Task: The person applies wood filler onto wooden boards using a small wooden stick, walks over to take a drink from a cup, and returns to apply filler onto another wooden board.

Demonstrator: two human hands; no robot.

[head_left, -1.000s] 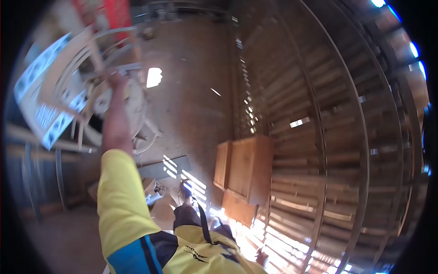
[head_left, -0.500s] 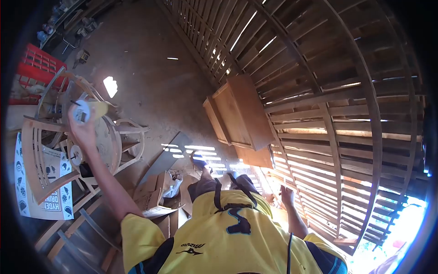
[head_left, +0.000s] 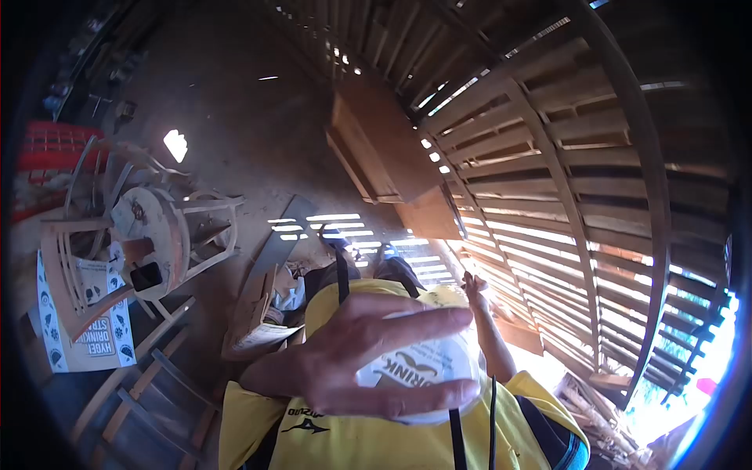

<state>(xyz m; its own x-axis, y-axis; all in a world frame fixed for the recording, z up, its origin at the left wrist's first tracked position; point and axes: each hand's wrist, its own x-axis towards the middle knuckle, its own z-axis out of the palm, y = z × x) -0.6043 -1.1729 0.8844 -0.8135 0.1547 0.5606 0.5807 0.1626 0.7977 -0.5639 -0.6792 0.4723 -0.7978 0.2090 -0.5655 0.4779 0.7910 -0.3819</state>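
Close to the camera, my left hand [head_left: 356,356] is wrapped round a drink cup [head_left: 423,364] with a pale round top printed with "DRINK". The cup is in front of my yellow shirt, and its lower part is hidden. My right hand [head_left: 474,290] hangs low beside the slatted wall, fingers loosely bent and apart, with nothing visible in it. On the left, a black phone-like object [head_left: 146,276] lies at the edge of a round wooden seat [head_left: 149,215]. A small brown item [head_left: 139,250] is next to it.
Wooden chair frames [head_left: 219,223] crowd the left, with a drinking-straw carton [head_left: 86,345] and a red crate [head_left: 59,145] among them. An open cardboard box [head_left: 262,329] sits near my feet. Ahead stands a brown wooden cabinet [head_left: 384,149] by the slatted wall [head_left: 564,188].
My left hand has brought the cup from above the round seat to close in front of my chest. My right hand still hangs low on the right. The view has shifted slightly.
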